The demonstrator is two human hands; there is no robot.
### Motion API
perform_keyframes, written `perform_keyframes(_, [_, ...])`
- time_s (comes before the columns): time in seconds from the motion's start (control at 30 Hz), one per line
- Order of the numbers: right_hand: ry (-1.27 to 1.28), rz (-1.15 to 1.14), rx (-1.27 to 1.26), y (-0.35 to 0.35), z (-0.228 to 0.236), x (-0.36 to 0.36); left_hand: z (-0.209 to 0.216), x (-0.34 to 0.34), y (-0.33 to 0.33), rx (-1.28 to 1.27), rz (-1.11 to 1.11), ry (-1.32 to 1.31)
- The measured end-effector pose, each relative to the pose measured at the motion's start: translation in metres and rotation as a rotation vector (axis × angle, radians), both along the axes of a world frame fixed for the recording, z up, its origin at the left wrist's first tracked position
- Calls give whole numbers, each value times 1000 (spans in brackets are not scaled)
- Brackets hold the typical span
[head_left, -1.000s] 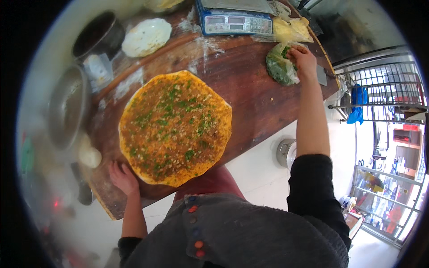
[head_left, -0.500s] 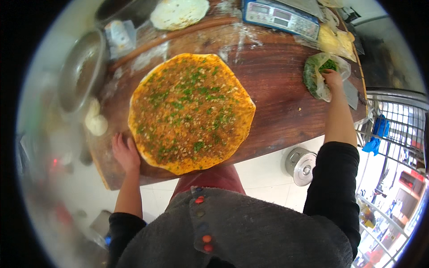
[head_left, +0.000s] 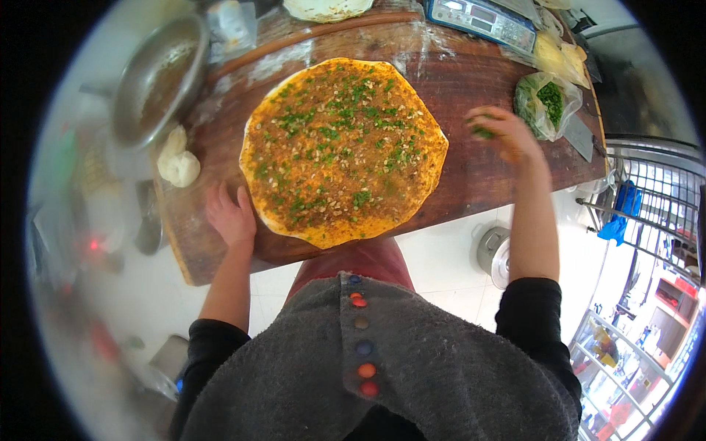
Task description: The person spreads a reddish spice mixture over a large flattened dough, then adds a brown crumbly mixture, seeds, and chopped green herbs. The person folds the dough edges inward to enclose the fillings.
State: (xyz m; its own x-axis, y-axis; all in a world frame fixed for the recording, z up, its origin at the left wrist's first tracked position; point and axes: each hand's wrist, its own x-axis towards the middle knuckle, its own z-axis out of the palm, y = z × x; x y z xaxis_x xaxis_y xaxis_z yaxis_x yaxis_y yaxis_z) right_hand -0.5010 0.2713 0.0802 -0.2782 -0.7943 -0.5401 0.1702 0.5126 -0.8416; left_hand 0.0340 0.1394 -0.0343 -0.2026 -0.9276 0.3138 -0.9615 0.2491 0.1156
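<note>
A large, thin sheet of dough (head_left: pixel 342 158) lies on the wooden table, coated with orange-brown paste and scattered with chopped nuts and chopped green onions. My left hand (head_left: pixel 232 217) rests on the tabletop beside its lower left edge, fingers apart, holding nothing. To the right of the dough, my right hand (head_left: pixel 511 136) hovers over the table, somewhat blurred, with a pinch of chopped green onions showing at its curled fingers. Just beyond that hand stands a clear plastic bag (head_left: pixel 540 106) filled with more chopped green onions.
A blue-framed scale (head_left: pixel 482 20) and a white plate (head_left: pixel 327 9) sit at the far side, near a long rolling pin (head_left: pixel 316 40). A metal bowl (head_left: pixel 162 84) and white dough lumps (head_left: pixel 179 165) are at left. A scraper (head_left: pixel 579 138) lies by the bag; a lidded pot (head_left: pixel 496 253) stands on the floor.
My right hand has come out of the bag and moved left toward the dough, carrying chopped green onions. My left hand stays on the table; the whole view has shifted slightly.
</note>
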Motion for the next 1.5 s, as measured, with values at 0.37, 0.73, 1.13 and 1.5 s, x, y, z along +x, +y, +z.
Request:
perform_keyframes(0.37, [910,33,215,-24,-79,96,1,15,-1,5,-153,313])
perform_keyframes(0.73, [487,435,242,-44,-34,210,29,61,-2,364,-257,812])
perform_keyframes(1.13, [583,634,162,-49,-21,248,38,63,-3,353,-260,852])
perform_keyframes(1.5, [1148,706,-84,-134,-21,245,48,17,9,340,-281,786])
